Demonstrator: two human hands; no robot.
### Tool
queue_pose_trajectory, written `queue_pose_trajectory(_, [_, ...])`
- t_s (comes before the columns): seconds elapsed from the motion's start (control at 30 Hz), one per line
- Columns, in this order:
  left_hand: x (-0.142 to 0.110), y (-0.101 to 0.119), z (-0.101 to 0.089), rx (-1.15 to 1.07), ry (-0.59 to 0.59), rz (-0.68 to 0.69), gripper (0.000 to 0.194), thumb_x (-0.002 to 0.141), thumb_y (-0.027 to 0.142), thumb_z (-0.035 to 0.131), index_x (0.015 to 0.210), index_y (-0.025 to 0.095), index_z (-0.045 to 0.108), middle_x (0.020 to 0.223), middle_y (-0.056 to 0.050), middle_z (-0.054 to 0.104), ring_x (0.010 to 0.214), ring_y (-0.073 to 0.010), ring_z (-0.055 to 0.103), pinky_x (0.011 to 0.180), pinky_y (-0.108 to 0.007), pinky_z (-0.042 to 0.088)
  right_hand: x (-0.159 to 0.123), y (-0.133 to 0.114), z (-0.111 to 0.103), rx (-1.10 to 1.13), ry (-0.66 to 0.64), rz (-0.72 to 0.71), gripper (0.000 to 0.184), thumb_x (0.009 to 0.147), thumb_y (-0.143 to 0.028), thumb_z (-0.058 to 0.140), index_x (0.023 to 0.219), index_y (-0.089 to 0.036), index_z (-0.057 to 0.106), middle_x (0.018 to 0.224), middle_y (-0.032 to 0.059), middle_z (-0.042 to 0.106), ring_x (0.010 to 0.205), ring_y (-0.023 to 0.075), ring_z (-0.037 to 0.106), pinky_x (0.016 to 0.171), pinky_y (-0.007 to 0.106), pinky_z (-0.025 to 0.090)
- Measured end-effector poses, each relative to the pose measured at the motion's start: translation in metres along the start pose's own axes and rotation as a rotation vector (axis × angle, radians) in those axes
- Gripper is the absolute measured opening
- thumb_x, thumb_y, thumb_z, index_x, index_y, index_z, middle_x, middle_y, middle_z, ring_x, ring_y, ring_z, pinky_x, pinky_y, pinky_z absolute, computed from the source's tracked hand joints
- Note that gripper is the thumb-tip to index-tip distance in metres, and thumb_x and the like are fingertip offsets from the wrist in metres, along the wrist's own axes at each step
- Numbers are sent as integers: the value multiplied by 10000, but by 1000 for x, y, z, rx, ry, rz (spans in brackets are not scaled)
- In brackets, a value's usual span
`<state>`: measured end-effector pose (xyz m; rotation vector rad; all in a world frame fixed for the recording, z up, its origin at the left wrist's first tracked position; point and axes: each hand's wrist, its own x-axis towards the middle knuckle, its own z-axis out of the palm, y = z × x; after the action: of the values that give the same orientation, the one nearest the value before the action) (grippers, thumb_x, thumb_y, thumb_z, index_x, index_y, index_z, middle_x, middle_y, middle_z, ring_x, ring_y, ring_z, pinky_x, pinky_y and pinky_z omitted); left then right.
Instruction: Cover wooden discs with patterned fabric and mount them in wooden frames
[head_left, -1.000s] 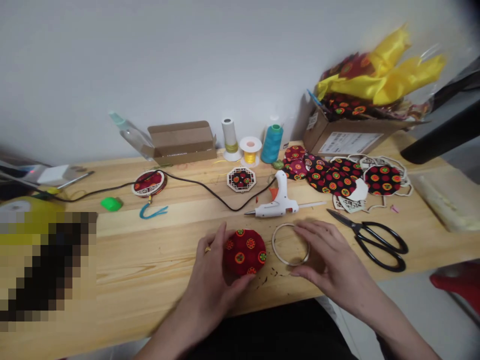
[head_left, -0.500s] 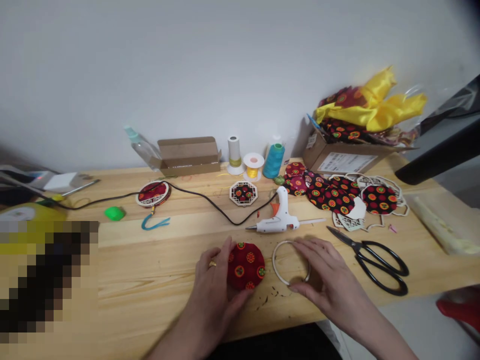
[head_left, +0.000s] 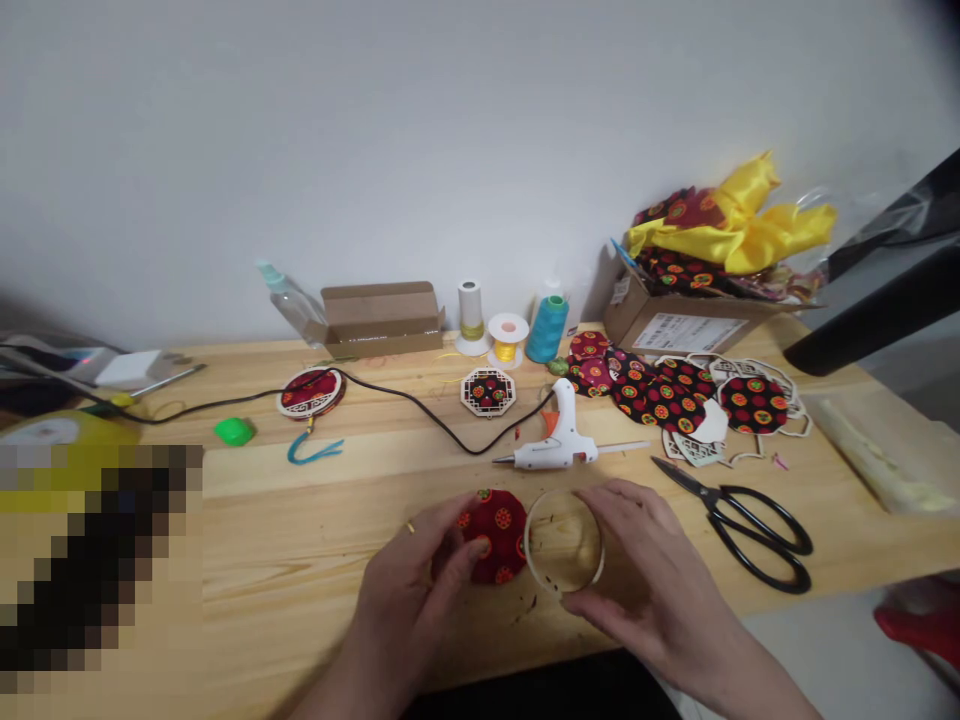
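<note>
Edging leftward, the ring (head_left: pixel 528 548) is now sitting right beside the cloth disc (head_left: pixel 508 535), both lying nearer than the glue gun (head_left: pixel 551 452). One of the hands, the left (head_left: pixel 405 580), is pinching the disc; the right (head_left: pixel 649 555) is gripping the ring. Scissors (head_left: pixel 709 494) are lying right of the gun.

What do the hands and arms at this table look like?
They are a person's, without gloves. The left hand wears a gold-coloured ring; none shows on the right hand. The forearms, as far as they show, carry no sleeves, watches or bracelets.
</note>
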<state>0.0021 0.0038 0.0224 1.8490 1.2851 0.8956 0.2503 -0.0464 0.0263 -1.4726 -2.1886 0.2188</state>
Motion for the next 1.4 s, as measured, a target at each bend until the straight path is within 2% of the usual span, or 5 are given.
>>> queue_pose_trajectory(0.2, [5, 17, 7, -374, -215, -286, 195, 789, 329, 637, 934, 277, 756, 837, -10, 767, 752, -186, 696, 670, -244, 542, 11, -23, -2, -36, -83, -228, 640, 826, -289, 637, 1383, -129, 366, 1317, 113, 556, 1232, 267, 441, 1032, 451, 390])
queue_pose_trajectory(0.47, [3, 13, 1, -535, -73, -556, 271, 688, 450, 726, 712, 180, 733, 526, 5, 589, 384, -65, 430, 357, -148, 280, 9, -11, 3, 182, 166, 87, 359, 904, -278, 537, 1251, -207, 480, 1095, 92, 651, 1010, 195, 602, 821, 312, 531])
queue_pose_trajectory(0.67, [1, 0, -12, -698, 114, -703, 362, 644, 478, 777, 804, 158, 718, 553, 13, 606, 372, -45, 446, 339, -122, 273, 28, 22, -8, -114, 183, -47, 229, 883, -108, 507, 1084, -164, 600, 1031, 104, 663, 950, 219, 579, 823, 374, 496])
queue_pose_trajectory(1.03, [2, -17, -18, -931, 343, -649, 310, 608, 388, 832, 763, 146, 716, 537, 25, 606, 397, -38, 475, 358, -107, 330, 99, 67, -19, -632, -165, -598, 418, 910, -86, 423, 1297, -221, 505, 1278, 88, 589, 1192, 290, 473, 890, 495, 402])
queue_pose_trajectory(1.4, [-1, -23, -23, -1034, 349, -644, 278, 618, 339, 828, 774, 137, 720, 553, 15, 616, 426, -43, 478, 375, -114, 359, 123, 73, -9, -600, -248, -685, 268, 889, -125, 514, 1102, -245, 624, 1207, 56, 613, 1097, 246, 511, 850, 413, 418])
